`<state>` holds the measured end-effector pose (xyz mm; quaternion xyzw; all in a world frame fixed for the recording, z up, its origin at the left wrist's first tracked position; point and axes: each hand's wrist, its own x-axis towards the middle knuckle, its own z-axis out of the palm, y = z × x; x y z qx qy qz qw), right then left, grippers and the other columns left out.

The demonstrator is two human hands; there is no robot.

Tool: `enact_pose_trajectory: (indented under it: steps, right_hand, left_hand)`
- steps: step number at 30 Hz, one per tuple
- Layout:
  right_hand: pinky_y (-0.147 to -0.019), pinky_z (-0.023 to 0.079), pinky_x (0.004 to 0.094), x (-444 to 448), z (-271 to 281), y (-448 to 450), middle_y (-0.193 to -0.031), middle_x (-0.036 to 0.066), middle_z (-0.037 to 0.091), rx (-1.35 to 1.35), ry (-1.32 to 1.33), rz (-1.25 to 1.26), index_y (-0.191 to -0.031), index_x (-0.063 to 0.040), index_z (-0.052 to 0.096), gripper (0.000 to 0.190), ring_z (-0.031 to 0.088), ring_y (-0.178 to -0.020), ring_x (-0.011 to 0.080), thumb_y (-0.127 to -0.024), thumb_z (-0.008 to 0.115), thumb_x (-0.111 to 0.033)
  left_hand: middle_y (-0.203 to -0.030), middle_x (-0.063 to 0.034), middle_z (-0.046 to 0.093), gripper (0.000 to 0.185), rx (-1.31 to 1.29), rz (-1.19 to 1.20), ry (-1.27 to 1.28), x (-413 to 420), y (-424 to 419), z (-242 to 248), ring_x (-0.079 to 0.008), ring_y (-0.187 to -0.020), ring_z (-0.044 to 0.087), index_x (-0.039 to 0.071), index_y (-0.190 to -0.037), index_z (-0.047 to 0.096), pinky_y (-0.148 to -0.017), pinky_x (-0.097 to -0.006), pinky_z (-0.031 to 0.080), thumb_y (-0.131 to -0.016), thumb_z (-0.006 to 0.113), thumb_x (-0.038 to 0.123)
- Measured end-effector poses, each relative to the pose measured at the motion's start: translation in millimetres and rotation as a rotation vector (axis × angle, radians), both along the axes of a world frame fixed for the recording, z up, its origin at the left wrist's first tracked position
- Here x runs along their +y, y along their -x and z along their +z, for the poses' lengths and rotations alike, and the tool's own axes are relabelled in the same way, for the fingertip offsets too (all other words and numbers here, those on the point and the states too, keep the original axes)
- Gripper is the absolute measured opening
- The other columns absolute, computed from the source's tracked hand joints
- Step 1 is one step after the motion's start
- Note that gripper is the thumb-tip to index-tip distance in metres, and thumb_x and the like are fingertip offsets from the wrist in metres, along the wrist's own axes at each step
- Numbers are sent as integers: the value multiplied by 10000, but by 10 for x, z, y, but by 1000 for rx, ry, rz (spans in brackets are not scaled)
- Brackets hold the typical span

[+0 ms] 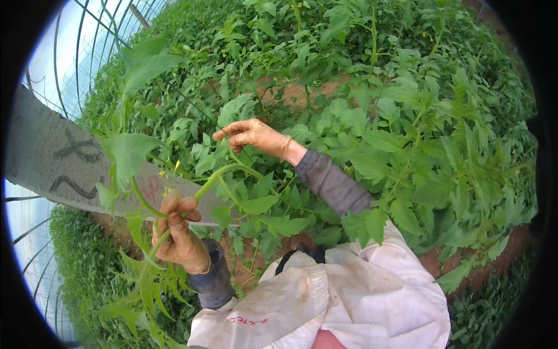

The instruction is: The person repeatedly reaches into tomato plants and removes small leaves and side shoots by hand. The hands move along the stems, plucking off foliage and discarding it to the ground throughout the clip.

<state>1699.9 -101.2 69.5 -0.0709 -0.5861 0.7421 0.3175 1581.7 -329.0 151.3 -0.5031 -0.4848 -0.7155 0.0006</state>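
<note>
My left hand (181,235), in a soiled, thin tan glove, grips the bent green stem (213,178) of a tomato plant between thumb and fingers. Leafy parts of the plant extend above and below this hand, with small yellow flowers (177,165) just above the fingers. Higher up and to the right, my right hand (257,138), gloved alike, has its index finger and thumb at a thin dark twine (192,102). The twine slants across the index finger and runs down towards the bent stem. The glove hides exactly how the twine is pinched.
A grey concrete post or beam (87,168) with painted marks slants behind my left hand. Dense tomato plants (405,152) crowd the right side and the far side, with brown soil (301,92) between them. A greenhouse frame with translucent film (65,52) stands at the left.
</note>
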Motion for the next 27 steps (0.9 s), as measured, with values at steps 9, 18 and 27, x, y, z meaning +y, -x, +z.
enact_pose_trajectory:
  steps: [9,18,27]
  right_hand:
    - [-849,513,249,-324,-143,-97,-1072,38,714,-28,-81,-273,-1170,-17,685,248,640,-939,80,-954,649,-135]
    - [-1033,464,322,-838,-191,-1114,-1208,114,661,330,-37,-251,-1304,5,592,364,602,-1167,238,-968,606,-135]
    - [-1078,443,387,-399,-123,-1274,-1285,145,608,170,-112,-40,-1216,3,591,341,530,-1272,305,-935,651,-180]
  left_hand:
    - [-718,-62,641,352,949,-312,-22,56,-455,117,-240,-564,599,-19,-1072,674,-510,-340,476,-748,723,109]
    - [-628,-69,568,267,784,-490,-159,723,-1318,120,-223,-582,629,-10,-994,620,-487,-362,497,-748,678,78]
    - [-847,-163,698,180,870,-833,155,936,-406,860,-289,-668,666,1,-1022,711,-720,-352,577,-869,651,76]
